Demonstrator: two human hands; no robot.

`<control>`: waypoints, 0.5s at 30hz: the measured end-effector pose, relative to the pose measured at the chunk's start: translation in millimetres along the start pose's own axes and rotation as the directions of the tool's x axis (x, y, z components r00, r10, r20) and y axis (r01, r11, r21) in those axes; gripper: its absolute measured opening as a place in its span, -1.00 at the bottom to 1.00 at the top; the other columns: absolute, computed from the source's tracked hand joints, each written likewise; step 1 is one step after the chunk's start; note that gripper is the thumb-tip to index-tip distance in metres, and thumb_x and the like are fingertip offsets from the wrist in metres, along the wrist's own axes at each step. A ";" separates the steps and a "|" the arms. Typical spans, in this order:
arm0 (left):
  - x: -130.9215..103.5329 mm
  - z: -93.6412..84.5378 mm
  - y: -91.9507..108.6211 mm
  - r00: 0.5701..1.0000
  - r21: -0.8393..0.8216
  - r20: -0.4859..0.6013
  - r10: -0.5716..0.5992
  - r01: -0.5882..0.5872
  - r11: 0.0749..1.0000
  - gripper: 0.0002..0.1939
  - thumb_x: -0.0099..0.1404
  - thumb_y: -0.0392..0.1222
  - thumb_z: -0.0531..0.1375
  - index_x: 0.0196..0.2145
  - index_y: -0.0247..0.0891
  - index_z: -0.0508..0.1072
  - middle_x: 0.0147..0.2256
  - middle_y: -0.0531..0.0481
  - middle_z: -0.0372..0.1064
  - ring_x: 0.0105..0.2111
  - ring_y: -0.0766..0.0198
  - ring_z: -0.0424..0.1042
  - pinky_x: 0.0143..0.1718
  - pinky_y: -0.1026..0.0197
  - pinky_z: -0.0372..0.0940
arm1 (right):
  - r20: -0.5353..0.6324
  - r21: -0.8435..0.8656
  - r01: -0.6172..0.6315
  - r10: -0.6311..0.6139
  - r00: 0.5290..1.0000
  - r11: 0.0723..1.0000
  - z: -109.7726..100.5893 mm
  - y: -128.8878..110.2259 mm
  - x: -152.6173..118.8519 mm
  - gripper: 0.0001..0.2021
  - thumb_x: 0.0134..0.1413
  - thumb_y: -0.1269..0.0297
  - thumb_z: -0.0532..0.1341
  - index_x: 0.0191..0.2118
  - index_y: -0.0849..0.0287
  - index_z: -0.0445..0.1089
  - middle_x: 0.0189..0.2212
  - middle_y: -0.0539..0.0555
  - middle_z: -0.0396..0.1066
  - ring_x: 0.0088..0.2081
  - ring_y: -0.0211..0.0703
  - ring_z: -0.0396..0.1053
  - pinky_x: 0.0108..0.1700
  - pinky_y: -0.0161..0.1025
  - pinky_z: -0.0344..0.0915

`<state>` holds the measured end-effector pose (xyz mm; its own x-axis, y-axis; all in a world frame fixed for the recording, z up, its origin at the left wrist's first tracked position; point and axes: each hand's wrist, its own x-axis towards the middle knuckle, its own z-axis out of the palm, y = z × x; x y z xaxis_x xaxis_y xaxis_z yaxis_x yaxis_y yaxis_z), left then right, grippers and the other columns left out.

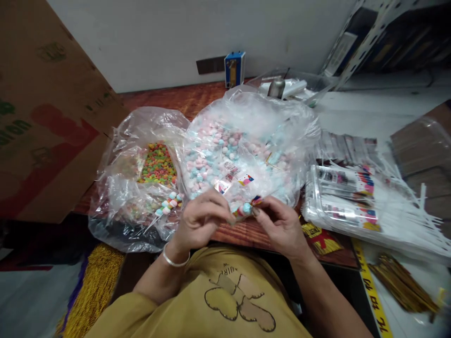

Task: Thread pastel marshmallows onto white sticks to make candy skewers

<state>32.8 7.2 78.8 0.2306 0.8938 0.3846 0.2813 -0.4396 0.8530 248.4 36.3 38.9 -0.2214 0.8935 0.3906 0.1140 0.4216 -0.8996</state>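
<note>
Between my hands, above the table's front edge, is a short candy skewer (243,210) with blue, white and reddish pieces in clear wrap. My left hand (202,218) pinches its left end. At the other end, the fingertips of my right hand (278,223) press together on the wrap, where a colourful printed bit sticks up. Behind my hands lies a large clear bag (260,112) of pink, blue and white candies, with printed wrappers on it. Left of that, an open plastic bag (123,136) holds small multicoloured candies (157,162). Finished-looking candy skewers (169,204) rest on its front part.
A clear tray (310,211) of printed wrappers and white sticks stands at the right, near a yellow-red packet (320,238) and gold twist ties (403,281). A cardboard box (45,117) rises at the left. Behind stand a blue box (234,69) and a metal container (276,88).
</note>
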 end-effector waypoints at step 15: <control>-8.7 0.3 -13.5 0.990 0.381 0.144 0.010 -0.065 0.922 -0.62 0.29 -0.51 0.15 -0.27 -0.10 0.68 0.46 0.04 -0.03 0.50 -0.12 -0.28 0.39 -0.41 -0.01 | 0.229 -0.150 0.148 -0.111 0.967 0.977 7.9 -23.7 19.8 -0.86 0.27 0.37 0.20 -0.33 0.13 0.46 -0.44 -0.01 0.46 -0.41 -0.22 0.37 -0.32 -0.30 0.29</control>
<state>27.2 5.3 63.8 0.3649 0.8672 0.3388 0.5995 -0.4973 0.6271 233.6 42.7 66.4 -0.4489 0.7816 0.4331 0.2243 0.5677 -0.7921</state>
